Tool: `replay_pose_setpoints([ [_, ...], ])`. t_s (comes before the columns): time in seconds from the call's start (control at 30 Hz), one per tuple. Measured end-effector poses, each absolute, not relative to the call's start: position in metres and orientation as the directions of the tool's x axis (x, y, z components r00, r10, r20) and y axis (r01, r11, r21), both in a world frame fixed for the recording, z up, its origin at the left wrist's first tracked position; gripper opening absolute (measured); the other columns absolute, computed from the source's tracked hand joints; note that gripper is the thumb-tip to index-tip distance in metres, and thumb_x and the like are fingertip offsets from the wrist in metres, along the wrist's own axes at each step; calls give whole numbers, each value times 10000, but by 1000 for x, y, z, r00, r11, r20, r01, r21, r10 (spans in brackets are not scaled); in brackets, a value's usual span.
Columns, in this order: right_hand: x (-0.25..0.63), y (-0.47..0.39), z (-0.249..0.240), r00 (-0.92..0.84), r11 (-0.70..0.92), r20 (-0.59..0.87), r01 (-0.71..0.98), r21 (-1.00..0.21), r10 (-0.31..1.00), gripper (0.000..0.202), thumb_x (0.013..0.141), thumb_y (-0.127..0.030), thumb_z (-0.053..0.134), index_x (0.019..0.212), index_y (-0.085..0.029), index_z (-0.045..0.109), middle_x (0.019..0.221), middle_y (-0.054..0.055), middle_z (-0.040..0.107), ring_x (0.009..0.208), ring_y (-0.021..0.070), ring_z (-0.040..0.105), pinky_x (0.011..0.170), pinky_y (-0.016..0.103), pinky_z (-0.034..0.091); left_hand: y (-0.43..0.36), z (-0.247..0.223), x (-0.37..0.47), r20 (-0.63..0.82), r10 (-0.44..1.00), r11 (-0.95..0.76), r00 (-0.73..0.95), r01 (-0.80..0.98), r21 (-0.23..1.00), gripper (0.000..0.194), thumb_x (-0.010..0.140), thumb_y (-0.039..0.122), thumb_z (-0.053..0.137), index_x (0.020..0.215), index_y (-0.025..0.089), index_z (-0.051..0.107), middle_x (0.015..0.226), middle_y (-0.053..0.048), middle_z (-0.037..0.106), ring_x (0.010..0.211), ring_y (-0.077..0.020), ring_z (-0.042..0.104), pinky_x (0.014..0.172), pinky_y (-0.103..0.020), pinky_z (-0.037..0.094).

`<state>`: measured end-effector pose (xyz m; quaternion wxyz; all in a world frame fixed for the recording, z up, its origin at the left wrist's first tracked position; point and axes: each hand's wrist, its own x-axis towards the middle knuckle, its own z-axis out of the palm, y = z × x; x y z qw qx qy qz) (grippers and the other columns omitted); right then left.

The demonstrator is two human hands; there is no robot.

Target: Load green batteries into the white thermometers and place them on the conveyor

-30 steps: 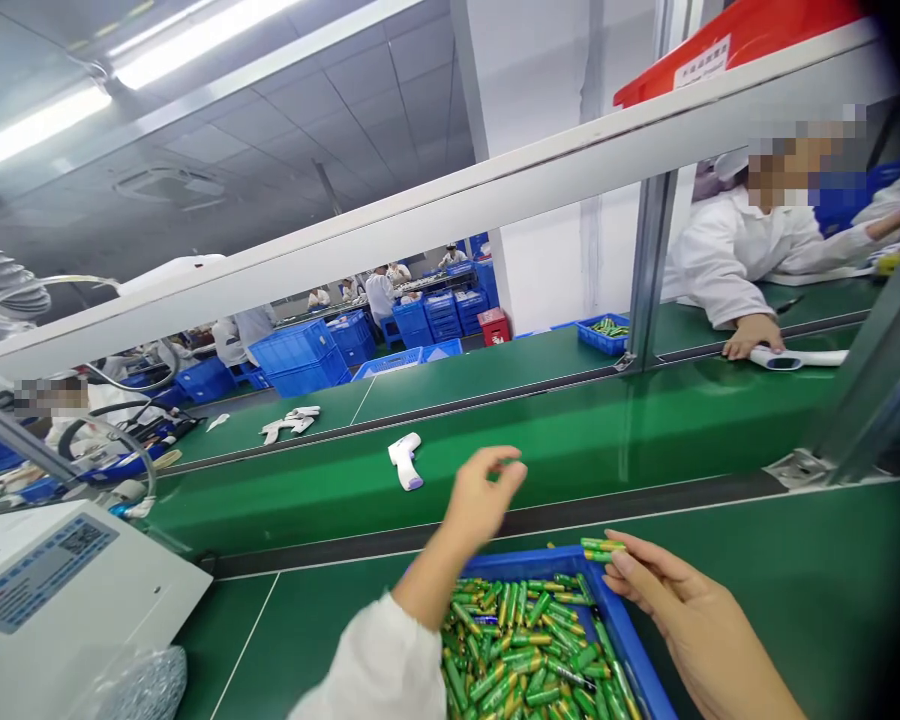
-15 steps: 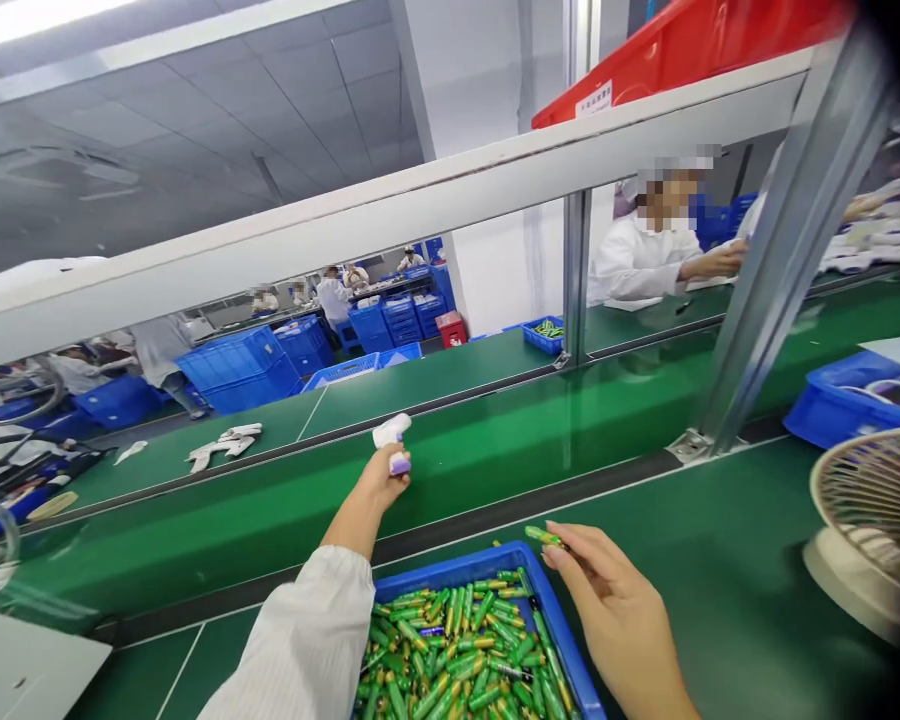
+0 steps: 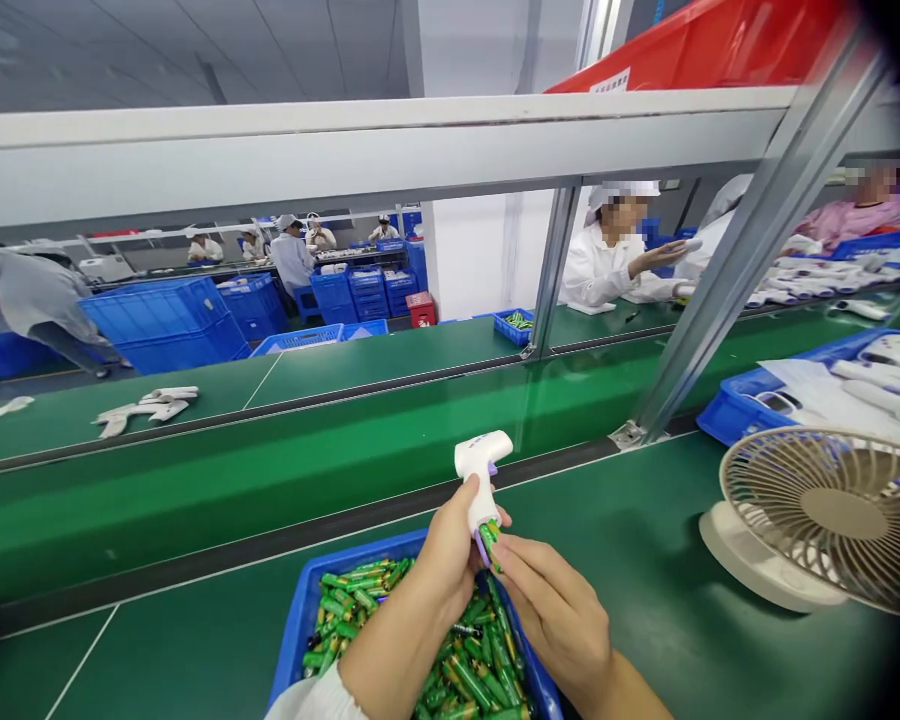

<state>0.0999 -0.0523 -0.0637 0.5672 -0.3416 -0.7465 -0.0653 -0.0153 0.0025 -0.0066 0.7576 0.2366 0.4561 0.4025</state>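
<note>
Left hand [image 3: 448, 540]: you are gripping the white thermometer [image 3: 482, 455] near the blue tray's [image 3: 291, 625] far edge
Right hand [image 3: 562, 605]: you are pinching green batteries [image 3: 489, 534]
Handle [image 3: 482, 507]: batteries are protruding, not fully inside; purple flap [image 3: 481, 548] is hanging open

I see batteries [image 3: 471, 678] in the near-centre bin [image 3: 367, 551] | infrared thermometer [image 3: 481, 466] near its far right corner | desk fan [image 3: 844, 512] to my right | tray [image 3: 729, 408] just behind the fan | conveyor belt [image 3: 270, 465] crossing beyond | housings [image 3: 169, 408] on the far bench [image 3: 375, 362], left
</note>
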Motion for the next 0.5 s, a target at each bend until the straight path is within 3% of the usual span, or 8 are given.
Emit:
replay_pose_setpoints([
  [0.13, 102, -51, -64, -149, 764, 887, 582, -278, 436, 555, 853, 11, 558, 1358, -215, 521, 1074, 98, 692, 1003, 222, 674, 813, 327, 617, 4, -2, -19, -519, 798, 602, 306, -402, 690, 371, 912, 444, 465, 1040, 116, 580, 613, -21, 589, 433, -93, 456, 416, -207, 290],
  [0.27, 101, -51, -59, -149, 769, 895, 582, -264, 421, 536, 845, 14, 565, 1336, -199, 547, 1055, 106, 695, 990, 236, 681, 803, 333, 620, 1, 0, -19, -528, 804, 595, 273, -379, 709, 371, 899, 453, 495, 973, 107, 604, 634, -30, 590, 435, -91, 453, 418, -214, 285],
  [0.5, 98, -53, -48, 16, 688, 857, 589, -424, 514, 504, 869, -4, 544, 1303, -259, 573, 1040, 75, 692, 947, 200, 685, 749, 302, 620, -1, -1, -17, -469, 845, 534, 255, -365, 763, 380, 819, 501, 607, 826, 122, 590, 587, -9, 543, 444, -87, 433, 432, -207, 285],
])
